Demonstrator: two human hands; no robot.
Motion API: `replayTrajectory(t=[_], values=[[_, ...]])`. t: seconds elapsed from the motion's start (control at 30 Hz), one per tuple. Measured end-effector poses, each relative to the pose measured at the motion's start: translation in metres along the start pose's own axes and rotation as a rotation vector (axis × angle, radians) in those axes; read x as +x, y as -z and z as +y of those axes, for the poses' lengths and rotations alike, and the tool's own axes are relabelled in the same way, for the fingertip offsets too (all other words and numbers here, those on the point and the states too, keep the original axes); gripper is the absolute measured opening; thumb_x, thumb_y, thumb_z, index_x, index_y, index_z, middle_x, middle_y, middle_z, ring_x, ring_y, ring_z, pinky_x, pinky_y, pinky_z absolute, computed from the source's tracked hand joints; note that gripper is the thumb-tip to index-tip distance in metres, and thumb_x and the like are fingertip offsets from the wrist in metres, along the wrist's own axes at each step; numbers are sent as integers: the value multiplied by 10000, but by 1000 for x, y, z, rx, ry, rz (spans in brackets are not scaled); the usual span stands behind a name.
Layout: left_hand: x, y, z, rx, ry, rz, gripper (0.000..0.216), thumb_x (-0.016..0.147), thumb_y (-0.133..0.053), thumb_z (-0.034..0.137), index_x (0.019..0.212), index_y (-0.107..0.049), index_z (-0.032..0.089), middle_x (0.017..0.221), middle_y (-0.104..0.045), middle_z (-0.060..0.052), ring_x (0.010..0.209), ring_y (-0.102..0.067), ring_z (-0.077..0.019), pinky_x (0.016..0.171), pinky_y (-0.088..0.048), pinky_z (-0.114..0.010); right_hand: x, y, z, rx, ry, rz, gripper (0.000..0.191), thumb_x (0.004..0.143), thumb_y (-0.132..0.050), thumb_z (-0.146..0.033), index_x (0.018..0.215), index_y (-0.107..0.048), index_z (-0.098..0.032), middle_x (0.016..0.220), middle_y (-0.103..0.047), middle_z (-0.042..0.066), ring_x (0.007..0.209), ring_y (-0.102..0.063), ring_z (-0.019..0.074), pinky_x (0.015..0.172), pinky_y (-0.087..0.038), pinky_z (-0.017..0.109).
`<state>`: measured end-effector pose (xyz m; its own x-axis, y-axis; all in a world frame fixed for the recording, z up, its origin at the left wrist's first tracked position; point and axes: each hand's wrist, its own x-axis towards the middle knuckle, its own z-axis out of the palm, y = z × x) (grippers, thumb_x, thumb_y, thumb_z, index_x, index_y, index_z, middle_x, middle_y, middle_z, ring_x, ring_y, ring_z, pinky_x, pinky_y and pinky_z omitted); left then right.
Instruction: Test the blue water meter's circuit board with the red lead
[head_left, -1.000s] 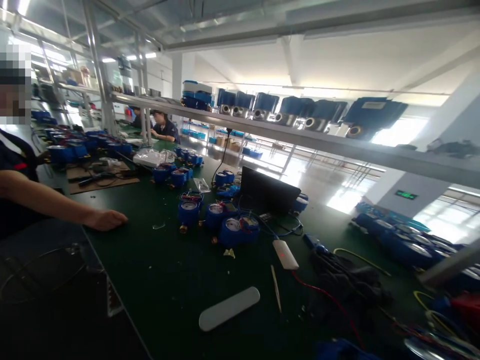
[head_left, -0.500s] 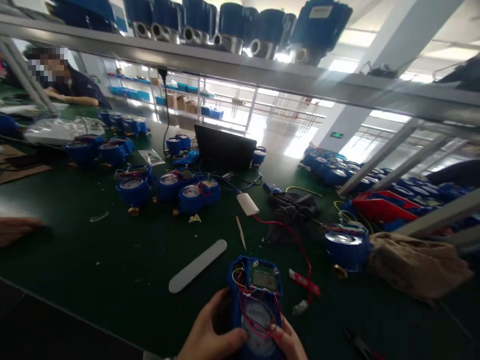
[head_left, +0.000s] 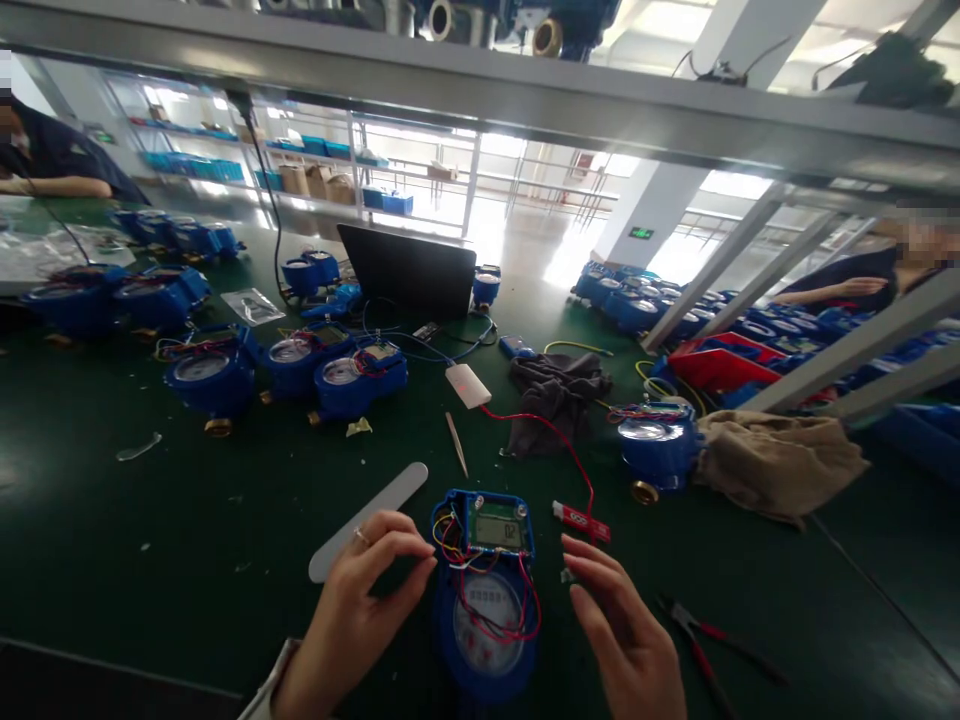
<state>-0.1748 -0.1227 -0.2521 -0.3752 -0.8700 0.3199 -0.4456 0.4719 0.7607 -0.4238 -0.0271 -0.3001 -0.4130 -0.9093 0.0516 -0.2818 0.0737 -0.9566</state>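
An opened blue water meter [head_left: 486, 590] lies on the green table [head_left: 187, 540] right in front of me, its small LCD board and red, yellow and black wires exposed above a round dial. My left hand [head_left: 360, 590] rests at the meter's left edge, fingertips touching the wires and housing. My right hand [head_left: 622, 625] hovers just to the right of the meter, fingers spread and holding nothing. A small red tag on a red wire [head_left: 581, 520] lies just beyond my right hand.
A white flat strip [head_left: 367, 507] lies left of the meter. Red-handled pliers [head_left: 701, 640] lie at right. Several blue meters [head_left: 300, 365], a laptop [head_left: 409, 272], a dark cloth [head_left: 555, 395], a beige cloth [head_left: 776, 460] and a white dongle [head_left: 468, 385] sit farther back. Other people sit at far left and far right.
The view has swung right and down from a co-worker's arm to my own hands. My right hand has come off the meter and opened; the left stays at its left edge.
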Motion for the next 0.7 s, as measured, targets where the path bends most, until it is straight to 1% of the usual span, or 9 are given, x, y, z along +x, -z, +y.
replayTrajectory(t=[0.07,0.17,0.3,0.37,0.47,0.53,0.6,0.67,0.7], values=[[11,4,4,76,-154,-68,86,822,-613,188,846,-679,237,814,-661,-13,753,-646,-138,666,-545,-237,6,8,0,-200,110,38,243,855,-558,-430,937,-699,-249,1116,-661,94,1072,-597,281,936,-500,434],[15,3,5,103,-229,-77,177,807,-647,190,974,-661,248,860,-695,-12,778,-666,-142,679,-560,-239,13,20,8,-425,150,47,313,824,-553,-487,988,-700,-265,1073,-672,87,1014,-616,288,897,-516,455],[12,-1,2,132,-222,-94,345,812,-665,241,1147,-592,277,1023,-706,-23,918,-680,-163,772,-581,-260,13,38,23,-548,58,-24,412,802,-540,-551,1064,-684,-269,1140,-652,83,1045,-610,293,904,-514,457],[12,-2,3,175,-252,-101,414,814,-666,263,1210,-551,295,1116,-688,-25,986,-670,-169,826,-577,-269,11,48,26,-580,7,-17,472,790,-530,-582,1107,-670,-261,1181,-633,88,1076,-594,303,915,-507,465],[11,0,6,174,-277,-82,346,817,-645,233,1148,-564,291,1100,-679,-16,980,-668,-159,828,-569,-249,8,65,27,-617,-112,7,544,772,-518,-624,1142,-650,-248,1184,-624,90,1030,-609,302,844,-537,449],[10,2,7,154,-232,-15,216,833,-590,213,1039,-583,278,1021,-667,-11,921,-669,-153,787,-570,-245,7,76,27,-629,-182,18,541,780,-501,-629,1131,-646,-243,1138,-637,83,962,-627,283,791,-549,418],[11,3,6,156,-136,63,140,854,-540,261,989,-576,272,1016,-637,-22,922,-655,-172,791,-570,-288,5,87,29,-657,-219,40,513,800,-477,-610,1109,-644,-236,1096,-645,76,933,-630,268,794,-539,402],[13,2,3,162,-31,72,225,864,-521,355,1074,-559,283,1133,-600,-42,1032,-621,-221,865,-558,-376,3,97,32,-730,-260,65,494,804,-470,-583,1099,-640,-226,1095,-642,80,956,-624,273,806,-527,403],[15,0,2,155,12,43,309,858,-525,403,1147,-536,296,1213,-572,-48,1111,-587,-251,910,-540,-426,3,102,33,-779,-295,63,492,790,-487,-571,1101,-637,-221,1105,-637,86,964,-622,282,795,-527,406]])
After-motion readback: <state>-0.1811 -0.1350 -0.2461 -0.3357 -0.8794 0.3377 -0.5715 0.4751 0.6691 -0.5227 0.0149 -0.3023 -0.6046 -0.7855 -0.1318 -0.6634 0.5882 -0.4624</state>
